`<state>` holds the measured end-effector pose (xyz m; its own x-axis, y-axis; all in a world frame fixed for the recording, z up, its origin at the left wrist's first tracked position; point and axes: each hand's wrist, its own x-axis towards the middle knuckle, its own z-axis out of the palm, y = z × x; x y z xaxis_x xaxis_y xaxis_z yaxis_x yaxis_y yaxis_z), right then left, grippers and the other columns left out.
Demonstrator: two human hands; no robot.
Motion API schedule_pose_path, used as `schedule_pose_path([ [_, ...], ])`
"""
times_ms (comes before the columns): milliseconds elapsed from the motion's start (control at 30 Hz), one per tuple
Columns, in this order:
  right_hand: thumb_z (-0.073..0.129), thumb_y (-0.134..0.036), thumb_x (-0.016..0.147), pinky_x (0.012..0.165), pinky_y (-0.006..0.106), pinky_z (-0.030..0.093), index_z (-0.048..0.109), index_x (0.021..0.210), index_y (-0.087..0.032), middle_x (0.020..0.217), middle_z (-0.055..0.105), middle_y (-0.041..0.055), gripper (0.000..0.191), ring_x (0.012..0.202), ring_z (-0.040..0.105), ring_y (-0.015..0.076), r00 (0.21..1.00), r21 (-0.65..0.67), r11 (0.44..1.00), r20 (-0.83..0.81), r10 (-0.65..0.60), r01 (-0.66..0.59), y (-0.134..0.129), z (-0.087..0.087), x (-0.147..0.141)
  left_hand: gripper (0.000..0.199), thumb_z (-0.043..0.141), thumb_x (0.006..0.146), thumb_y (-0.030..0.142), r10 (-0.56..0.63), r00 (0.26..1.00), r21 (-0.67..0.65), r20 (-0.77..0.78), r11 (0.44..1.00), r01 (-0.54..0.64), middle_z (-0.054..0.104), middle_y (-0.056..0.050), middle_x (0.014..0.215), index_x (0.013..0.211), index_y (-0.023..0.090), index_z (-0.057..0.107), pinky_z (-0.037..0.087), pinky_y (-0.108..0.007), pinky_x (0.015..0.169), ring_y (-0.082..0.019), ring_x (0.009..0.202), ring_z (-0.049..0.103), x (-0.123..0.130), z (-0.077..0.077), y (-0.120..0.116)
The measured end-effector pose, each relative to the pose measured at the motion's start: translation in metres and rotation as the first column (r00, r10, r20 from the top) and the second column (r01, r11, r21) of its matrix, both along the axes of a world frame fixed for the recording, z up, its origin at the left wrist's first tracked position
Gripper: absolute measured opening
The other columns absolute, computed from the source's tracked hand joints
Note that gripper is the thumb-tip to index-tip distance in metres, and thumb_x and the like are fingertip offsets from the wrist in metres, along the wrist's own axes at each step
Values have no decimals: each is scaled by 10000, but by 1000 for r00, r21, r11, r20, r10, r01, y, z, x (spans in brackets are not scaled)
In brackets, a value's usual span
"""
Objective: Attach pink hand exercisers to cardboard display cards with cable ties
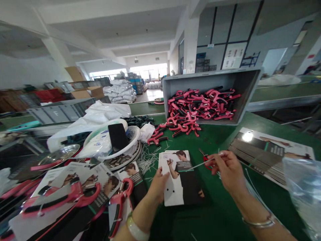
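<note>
My right hand [227, 169] pinches a thin white plastic cable tie [200, 164] between thumb and fingers, just above the green work mat [220, 214]. Red-handled scissors [205, 159] lie just beyond those fingers. My left hand [157, 185] rests against the lower left edge of a printed product card [173, 179], which lies flat on the mat and has small holes near its bottom. Loose white cable ties [150, 160] lie scattered beside the card. Closer to my left hand, a pink and black hand grip exerciser [120, 201] lies on another card.
A grey plastic crate [247, 80] tilts at the mat's far edge, full of pink and black grip exercisers. A stack of printed cards [260, 154] lies at right, beside a clear plastic bag [303, 187]. A white basin [117, 144] holding a black phone stands at left.
</note>
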<state>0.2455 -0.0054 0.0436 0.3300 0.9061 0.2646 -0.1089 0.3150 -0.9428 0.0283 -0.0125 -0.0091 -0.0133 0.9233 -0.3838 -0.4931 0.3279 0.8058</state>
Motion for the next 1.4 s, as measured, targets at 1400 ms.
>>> schedule_pose_path([
  [1400, 727, -367, 668, 379, 206, 481, 466, 764, -199, 746, 646, -23, 325, 591, 665, 166, 970, -140, 990, -236, -60, 27, -15, -30, -72, 609, 623, 735, 552, 219, 973, 181, 76, 956, -230, 648, -84, 1080, 1205, 273, 356, 531, -304, 729, -208, 850, 678, 39, -11, -11],
])
